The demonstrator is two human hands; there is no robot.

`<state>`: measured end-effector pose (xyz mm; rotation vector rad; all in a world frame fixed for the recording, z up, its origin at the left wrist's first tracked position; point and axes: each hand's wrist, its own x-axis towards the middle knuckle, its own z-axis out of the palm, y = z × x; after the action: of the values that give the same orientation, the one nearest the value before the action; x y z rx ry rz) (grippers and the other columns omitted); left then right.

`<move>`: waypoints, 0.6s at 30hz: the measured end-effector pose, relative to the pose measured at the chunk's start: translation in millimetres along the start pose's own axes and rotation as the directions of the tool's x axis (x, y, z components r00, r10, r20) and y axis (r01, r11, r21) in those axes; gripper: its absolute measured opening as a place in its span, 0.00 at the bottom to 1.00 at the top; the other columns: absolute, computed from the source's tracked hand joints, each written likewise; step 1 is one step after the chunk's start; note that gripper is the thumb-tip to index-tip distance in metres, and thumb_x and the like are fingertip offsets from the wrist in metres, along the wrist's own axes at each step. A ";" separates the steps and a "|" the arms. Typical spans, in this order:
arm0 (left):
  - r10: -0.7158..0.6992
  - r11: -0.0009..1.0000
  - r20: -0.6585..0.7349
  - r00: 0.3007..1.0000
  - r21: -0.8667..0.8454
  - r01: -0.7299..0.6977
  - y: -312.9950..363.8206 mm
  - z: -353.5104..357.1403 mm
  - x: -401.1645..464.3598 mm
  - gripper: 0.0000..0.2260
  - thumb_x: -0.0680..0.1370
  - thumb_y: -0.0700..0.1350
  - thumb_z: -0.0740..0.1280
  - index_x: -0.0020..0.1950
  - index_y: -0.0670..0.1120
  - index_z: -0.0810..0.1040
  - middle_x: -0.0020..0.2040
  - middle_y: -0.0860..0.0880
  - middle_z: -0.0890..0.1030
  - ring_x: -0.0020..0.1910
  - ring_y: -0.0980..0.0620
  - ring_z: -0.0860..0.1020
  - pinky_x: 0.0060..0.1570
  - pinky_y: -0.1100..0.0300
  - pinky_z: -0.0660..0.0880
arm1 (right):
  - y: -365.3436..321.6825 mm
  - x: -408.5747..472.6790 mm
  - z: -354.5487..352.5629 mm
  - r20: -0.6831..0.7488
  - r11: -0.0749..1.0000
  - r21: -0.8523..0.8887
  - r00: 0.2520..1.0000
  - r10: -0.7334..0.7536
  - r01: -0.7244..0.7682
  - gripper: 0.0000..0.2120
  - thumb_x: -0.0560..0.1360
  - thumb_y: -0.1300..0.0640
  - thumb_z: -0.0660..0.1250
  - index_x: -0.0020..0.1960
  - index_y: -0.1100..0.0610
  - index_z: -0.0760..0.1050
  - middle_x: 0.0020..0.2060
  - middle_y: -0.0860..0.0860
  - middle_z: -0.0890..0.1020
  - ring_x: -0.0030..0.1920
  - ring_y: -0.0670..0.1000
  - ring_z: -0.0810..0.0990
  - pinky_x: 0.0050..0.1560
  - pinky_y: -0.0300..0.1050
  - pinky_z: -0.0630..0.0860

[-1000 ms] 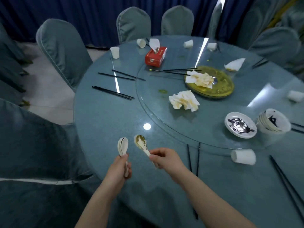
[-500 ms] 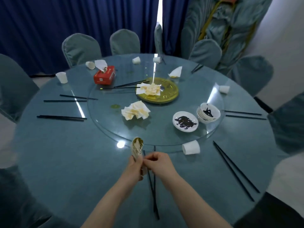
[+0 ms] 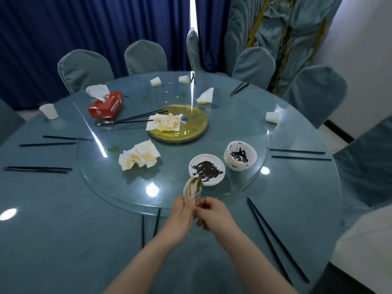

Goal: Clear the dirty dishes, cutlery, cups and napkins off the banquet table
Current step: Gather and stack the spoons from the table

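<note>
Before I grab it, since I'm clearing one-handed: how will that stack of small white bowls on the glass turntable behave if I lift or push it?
The stack of bowls looks ceramic, so likely stiff, breakable and heavy for its size. The bowls sit nested and slightly askew, so they may shift or rattle if tilted. Dark sauce smears the top bowl, so its inside is probably slippery; pushed, the stack would likely slide on the smooth glass turntable.

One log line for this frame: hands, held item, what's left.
left hand: grips stacked spoons | right hand: pinches handles | left: saucer, bowls, napkins, chopsticks
</note>
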<state>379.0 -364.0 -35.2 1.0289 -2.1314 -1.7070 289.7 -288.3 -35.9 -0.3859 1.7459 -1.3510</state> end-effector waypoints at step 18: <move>-0.078 0.958 0.078 0.994 0.280 0.053 6.7 22.8 132.9 0.09 0.83 0.45 0.56 0.50 0.52 0.75 0.46 0.50 0.78 0.42 0.59 0.74 0.35 0.75 0.68 | -20.5 133.7 -63.4 0.038 0.944 0.294 0.989 0.143 -0.148 0.06 0.72 0.65 0.72 0.48 0.62 0.80 0.33 0.52 0.82 0.30 0.46 0.78 0.32 0.36 0.74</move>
<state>266.5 -430.8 -68.5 1.1256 -2.4738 -1.5357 158.5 -348.2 -74.5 -0.0976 1.4967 -1.4688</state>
